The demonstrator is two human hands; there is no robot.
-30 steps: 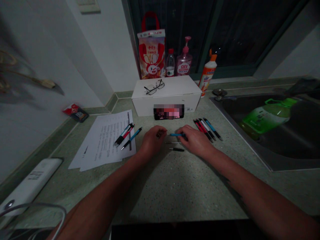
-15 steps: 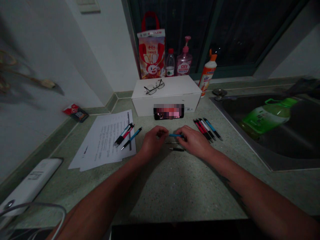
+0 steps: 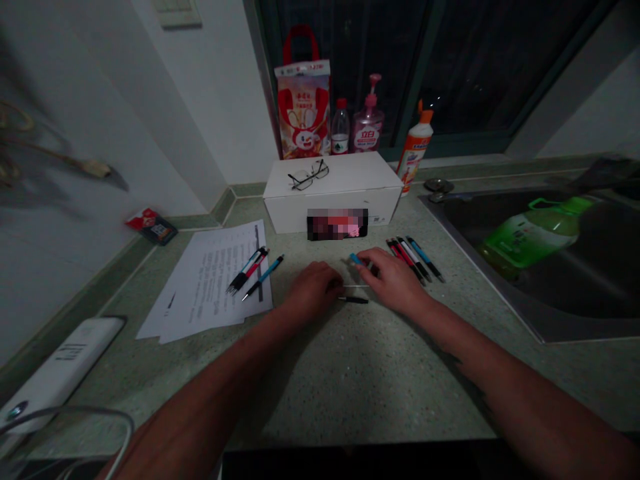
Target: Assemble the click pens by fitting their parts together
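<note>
In my right hand [image 3: 393, 277] is the blue barrel [image 3: 355, 259] of a pen, pinched between thumb and fingers with its end pointing up and left. My left hand [image 3: 316, 288] is curled on the counter, its fingertips at the left end of a thin pen refill [image 3: 355, 286]. Whether those fingers grip the refill is hidden. Just below lies a black pen tip section [image 3: 354, 300], close to my left fingertips. Several assembled pens [image 3: 414, 259] lie side by side to the right of my right hand.
More pens [image 3: 249, 270] and a blue pen [image 3: 263, 277] lie on printed sheets [image 3: 200, 280] at left. A phone [image 3: 337, 230] leans on a white box [image 3: 330, 180] bearing eyeglasses [image 3: 309, 175]. At right, a sink [image 3: 537, 327] holds a green bottle [image 3: 535, 230].
My left hand has left the blue barrel and come down to the refill. The barrel, in my right hand, has tilted and risen slightly away from the counter parts.
</note>
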